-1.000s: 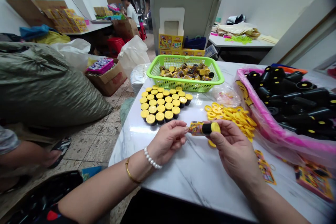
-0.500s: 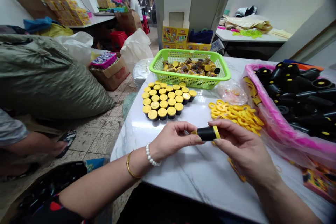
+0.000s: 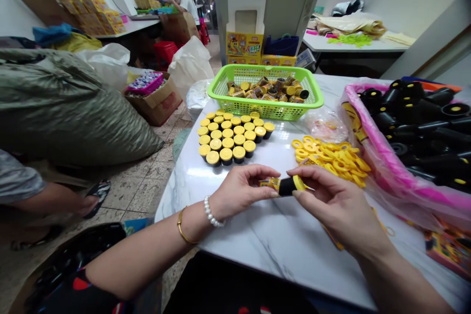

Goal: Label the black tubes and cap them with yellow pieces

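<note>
Between both hands, above the marble-patterned table (image 3: 253, 235), a small black cylinder with a yellow cap (image 3: 287, 187) lies on its side. My left hand (image 3: 245, 186) pinches its left end, where a yellow printed part shows. The fingers of my right hand (image 3: 331, 201) close on the capped end, and a thin pale tip sticks out beside the cap. Beyond my left hand stand several black cups with yellow lids (image 3: 227, 142), upright in rows. A pile of yellow ring-ended plastic pieces (image 3: 331, 157) lies beyond my right hand.
A green basket (image 3: 265, 110) holds several brown-and-yellow printed pieces. On the right, a pink-rimmed, plastic-lined bin (image 3: 401, 167) holds black tubular parts. A clear bag (image 3: 326, 125) lies between them. Large sacks (image 3: 73, 103) stand on the floor at left; a person (image 3: 187, 0) sits farther back.
The cylinder has turned slightly in my hands, and more of the yellow printed part at its left end shows. The pale tip beside the cap has come into sight. The view has shifted slightly.
</note>
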`<state>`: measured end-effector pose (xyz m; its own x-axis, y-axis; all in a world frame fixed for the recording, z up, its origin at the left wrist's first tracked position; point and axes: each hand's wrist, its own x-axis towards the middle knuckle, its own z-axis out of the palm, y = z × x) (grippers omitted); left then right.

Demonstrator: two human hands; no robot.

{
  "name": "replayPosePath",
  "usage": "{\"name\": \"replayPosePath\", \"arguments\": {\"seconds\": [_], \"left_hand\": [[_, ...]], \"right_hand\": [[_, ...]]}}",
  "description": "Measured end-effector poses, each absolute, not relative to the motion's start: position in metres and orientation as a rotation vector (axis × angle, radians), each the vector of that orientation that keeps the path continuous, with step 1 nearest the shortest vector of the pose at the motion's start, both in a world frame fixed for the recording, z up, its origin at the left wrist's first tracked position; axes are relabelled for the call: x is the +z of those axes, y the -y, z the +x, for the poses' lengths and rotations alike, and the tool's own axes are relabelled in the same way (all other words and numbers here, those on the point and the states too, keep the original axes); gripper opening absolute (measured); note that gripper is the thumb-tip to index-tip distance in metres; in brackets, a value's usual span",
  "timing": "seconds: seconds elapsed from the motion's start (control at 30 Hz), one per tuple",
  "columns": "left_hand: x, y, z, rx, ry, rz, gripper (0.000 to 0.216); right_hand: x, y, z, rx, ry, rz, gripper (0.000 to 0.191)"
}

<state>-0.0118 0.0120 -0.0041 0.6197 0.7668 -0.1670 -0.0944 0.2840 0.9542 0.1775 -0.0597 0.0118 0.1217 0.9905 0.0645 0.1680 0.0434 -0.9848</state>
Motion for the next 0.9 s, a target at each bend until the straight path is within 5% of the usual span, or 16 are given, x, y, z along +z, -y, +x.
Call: {"name": "replayPosePath", "arguments": {"seconds": [0.33, 0.63, 0.83, 0.9], "left_hand": [[0.003, -0.011, -0.016, 0.693, -0.748, 1.536, 0.033], [0.008, -0.008, -0.016, 0.779, -0.695, 1.785, 0.031], [0.002, -0.009, -0.015, 0.714, -0.638, 1.45, 0.05], [0.0, -0.011, -0.016, 0.682, -0.626, 1.343, 0.041]], "right_hand": [[0.007, 0.065, 0.176, 0.801, 1.392, -1.296, 0.032], [0.01, 0.063, 0.183, 0.155, 1.993, -1.092, 0.044], [0.0, 0.059, 0.181, 0.097, 1.943, -1.201, 0.036], [0.0, 0.058, 0.182, 0.092, 1.935, -1.208, 0.036]]}}
